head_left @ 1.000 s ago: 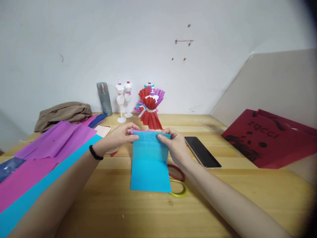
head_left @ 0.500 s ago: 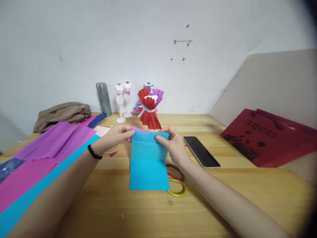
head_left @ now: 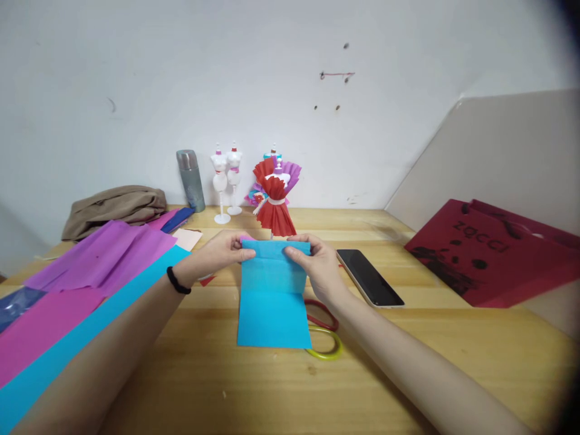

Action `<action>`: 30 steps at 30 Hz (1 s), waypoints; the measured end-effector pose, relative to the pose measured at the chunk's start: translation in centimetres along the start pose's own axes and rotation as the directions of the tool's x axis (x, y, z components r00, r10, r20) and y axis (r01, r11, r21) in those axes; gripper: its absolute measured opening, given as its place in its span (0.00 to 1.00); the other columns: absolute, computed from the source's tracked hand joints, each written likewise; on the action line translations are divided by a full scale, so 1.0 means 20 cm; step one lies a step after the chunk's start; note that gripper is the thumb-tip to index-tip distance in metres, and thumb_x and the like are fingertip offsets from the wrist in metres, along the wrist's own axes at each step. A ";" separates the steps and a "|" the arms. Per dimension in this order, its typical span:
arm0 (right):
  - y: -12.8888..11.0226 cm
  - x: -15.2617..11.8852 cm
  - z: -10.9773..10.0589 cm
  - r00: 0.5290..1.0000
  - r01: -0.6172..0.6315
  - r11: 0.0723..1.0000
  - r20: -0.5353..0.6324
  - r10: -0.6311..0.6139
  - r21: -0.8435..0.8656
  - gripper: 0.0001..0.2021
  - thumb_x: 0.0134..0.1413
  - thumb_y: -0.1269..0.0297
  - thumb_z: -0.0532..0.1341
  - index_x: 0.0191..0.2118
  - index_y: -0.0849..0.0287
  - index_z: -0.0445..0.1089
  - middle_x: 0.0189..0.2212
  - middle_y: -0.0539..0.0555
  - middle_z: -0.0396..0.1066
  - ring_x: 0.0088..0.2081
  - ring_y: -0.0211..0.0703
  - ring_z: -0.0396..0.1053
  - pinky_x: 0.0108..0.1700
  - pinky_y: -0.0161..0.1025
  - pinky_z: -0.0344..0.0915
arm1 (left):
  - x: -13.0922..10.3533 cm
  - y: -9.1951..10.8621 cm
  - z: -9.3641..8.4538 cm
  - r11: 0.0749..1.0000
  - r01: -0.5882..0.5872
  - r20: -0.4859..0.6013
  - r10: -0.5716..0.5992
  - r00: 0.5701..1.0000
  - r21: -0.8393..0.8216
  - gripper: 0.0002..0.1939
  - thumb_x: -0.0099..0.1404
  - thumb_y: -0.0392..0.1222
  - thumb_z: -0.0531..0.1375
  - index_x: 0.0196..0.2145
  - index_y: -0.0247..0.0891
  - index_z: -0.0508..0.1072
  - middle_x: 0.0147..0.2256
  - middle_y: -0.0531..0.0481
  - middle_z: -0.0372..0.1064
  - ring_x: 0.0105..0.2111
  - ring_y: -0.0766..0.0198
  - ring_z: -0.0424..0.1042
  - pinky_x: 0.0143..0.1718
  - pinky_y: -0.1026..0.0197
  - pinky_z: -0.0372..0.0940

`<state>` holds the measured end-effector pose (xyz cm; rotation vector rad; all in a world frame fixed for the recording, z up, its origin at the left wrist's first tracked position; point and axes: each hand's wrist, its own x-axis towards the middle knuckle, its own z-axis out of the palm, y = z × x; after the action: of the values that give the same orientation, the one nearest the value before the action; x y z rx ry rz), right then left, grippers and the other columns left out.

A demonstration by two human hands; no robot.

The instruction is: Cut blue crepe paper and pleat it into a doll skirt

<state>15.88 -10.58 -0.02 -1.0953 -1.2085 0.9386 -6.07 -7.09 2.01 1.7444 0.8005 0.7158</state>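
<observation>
Head view: the left hand point(head_left: 225, 251) and the right hand point(head_left: 318, 261) were closed in narrow pinches on the far edge of a blue sheet point(head_left: 274, 320), one near each corner, thumbs on its near face. The sheet spanned the gap between the fingers and ran from them toward the wearer, its upper part paler than the lower. A bit of pink material point(head_left: 245, 237) showed at the left fingertips.

Nearer the wearer than the right fingers, scissors point(head_left: 339, 346) stuck out from beneath the sheet, with one red and one yellow handle loop. Right of those fingers lay a phone point(head_left: 370, 278). Just beyond both hands' fingertips stood a small dress form in pleated red point(head_left: 276, 219). Left of the left fingers, well apart, spread a purple sheet point(head_left: 104, 254).
</observation>
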 end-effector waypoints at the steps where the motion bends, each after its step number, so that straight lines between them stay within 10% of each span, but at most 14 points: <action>1: 0.00 0.00 0.00 1.000 0.009 1.000 0.008 -0.009 0.003 0.13 0.34 0.57 0.70 0.27 0.57 0.70 0.30 0.52 0.75 0.32 0.45 0.69 0.34 0.40 0.61 | 0.00 0.01 0.00 1.000 -0.004 -0.005 0.004 1.000 0.016 0.14 0.57 0.49 0.64 0.35 0.35 0.73 0.34 0.47 0.74 0.39 0.57 0.73 0.42 0.56 0.67; 30: -0.02 0.08 -0.10 0.954 -0.021 0.995 0.296 0.048 -0.093 0.16 0.39 0.51 0.67 0.17 0.59 0.68 0.16 0.47 0.63 0.21 0.35 0.57 0.25 0.36 0.54 | 0.00 -0.02 0.02 0.992 -0.001 -0.158 0.020 0.987 0.122 0.15 0.62 0.52 0.56 0.36 0.37 0.71 0.31 0.50 0.70 0.34 0.61 0.69 0.35 0.59 0.65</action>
<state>18.07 -9.50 0.67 -1.0727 -1.4930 1.1148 -5.78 -7.15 1.56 1.8179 0.9621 0.8366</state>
